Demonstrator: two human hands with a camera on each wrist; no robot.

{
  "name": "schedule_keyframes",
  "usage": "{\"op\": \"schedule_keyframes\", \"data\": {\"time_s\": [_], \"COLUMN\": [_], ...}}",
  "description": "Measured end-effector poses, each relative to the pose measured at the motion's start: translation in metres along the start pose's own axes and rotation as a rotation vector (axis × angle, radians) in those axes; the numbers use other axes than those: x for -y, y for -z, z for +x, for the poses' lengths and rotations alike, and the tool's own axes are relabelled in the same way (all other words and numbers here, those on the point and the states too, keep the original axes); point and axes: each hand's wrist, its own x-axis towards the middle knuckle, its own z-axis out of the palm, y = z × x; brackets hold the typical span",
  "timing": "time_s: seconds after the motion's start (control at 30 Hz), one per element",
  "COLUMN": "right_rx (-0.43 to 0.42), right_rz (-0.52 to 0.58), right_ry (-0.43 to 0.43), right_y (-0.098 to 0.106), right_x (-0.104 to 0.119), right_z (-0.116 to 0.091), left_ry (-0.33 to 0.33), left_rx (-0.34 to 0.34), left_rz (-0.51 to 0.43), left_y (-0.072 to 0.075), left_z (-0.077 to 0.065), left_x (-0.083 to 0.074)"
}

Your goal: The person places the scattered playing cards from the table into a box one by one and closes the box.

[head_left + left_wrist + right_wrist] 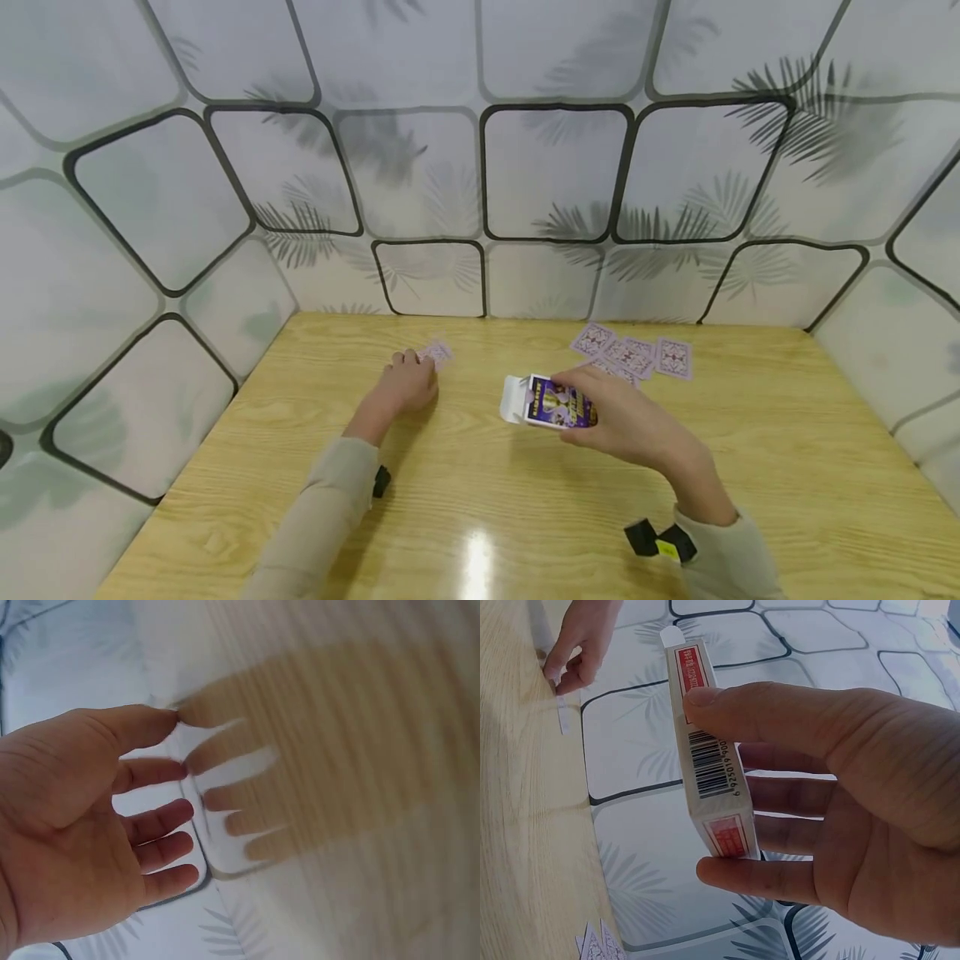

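My right hand (633, 417) holds a playing-card box (558, 402), purple and gold on top, tilted above the table. The box's white end flap (513, 400) stands open toward the left. In the right wrist view, the thumb lies along the box's barcode side (712, 765) and the fingers are behind and below it. My left hand (408, 382) is down at the tabletop on the left, beside patterned playing cards (437, 352). In the left wrist view its fingers (161, 885) reach forward, slightly bent, to the glossy surface; no card shows between them there.
Several playing cards (628, 357) lie face down, some overlapping, at the back right beyond my right hand. The wooden table (465, 467) meets a patterned cloth wall (555, 175) at the back and sides.
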Motion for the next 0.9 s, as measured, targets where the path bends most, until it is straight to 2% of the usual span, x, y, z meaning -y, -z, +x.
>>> {"op": "schedule_keyframes", "data": {"time_s": [0.2, 0.33, 0.53, 0.7, 0.9], "right_rx": [-0.014, -0.017, -0.026, -0.035, -0.027], "right_rz": [0.010, 0.009, 0.006, 0.009, 0.009], "right_ry": [0.012, 0.007, 0.009, 0.005, -0.017], "right_y": [-0.001, 0.000, 0.002, 0.004, 0.006], "right_x": [-0.004, -0.006, -0.008, -0.008, -0.007], "right_z": [-0.001, -0.002, -0.003, -0.004, -0.007], "left_ry": [-0.070, -0.107, -0.120, -0.082, 0.012], "left_rx": [0.033, 0.029, 0.040, 0.059, 0.102], "left_rz": [-0.004, -0.002, -0.119, -0.213, -0.253], "left_y": [-0.002, -0.003, -0.001, 0.001, 0.003], "left_z": [-0.011, -0.019, -0.033, -0.042, -0.050], "left_x": [-0.018, -0.027, -0.035, -0.032, -0.024]}}
